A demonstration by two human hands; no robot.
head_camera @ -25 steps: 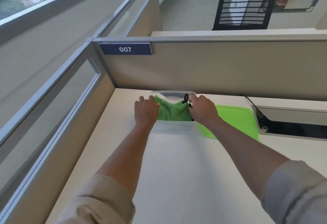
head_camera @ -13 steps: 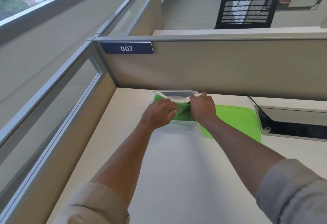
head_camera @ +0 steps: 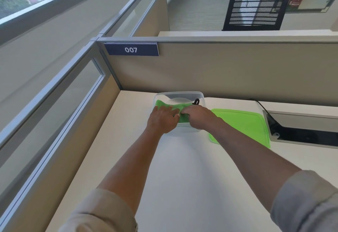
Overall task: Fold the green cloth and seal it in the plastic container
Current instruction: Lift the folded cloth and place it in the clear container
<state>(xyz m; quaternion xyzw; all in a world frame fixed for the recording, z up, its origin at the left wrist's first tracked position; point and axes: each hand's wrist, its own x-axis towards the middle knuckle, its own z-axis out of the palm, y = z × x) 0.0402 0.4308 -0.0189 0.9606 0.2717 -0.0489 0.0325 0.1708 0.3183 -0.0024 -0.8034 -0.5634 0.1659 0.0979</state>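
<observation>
A clear plastic container (head_camera: 180, 94) stands at the back of the white desk, against the partition. The green cloth (head_camera: 163, 104) lies inside it, with a small black loop (head_camera: 196, 101) at its right end. My left hand (head_camera: 161, 120) rests flat over the near left part of the cloth, fingers pointing right. My right hand (head_camera: 198, 117) is over the near right part, fingertips pinching the cloth where the hands meet. Both hands hide the cloth's front half. The green lid (head_camera: 243, 123) lies flat on the desk just right of the container.
A beige partition (head_camera: 219, 74) with a "007" sign (head_camera: 131, 49) closes the desk at the back; a glazed partition runs along the left. A recessed cable tray (head_camera: 301, 129) with a black cable sits at the right, touching the lid's edge.
My left hand slid from the container's left edge toward the middle, over the cloth, until it met my right hand. The cloth now lies lower and flatter in the container.
</observation>
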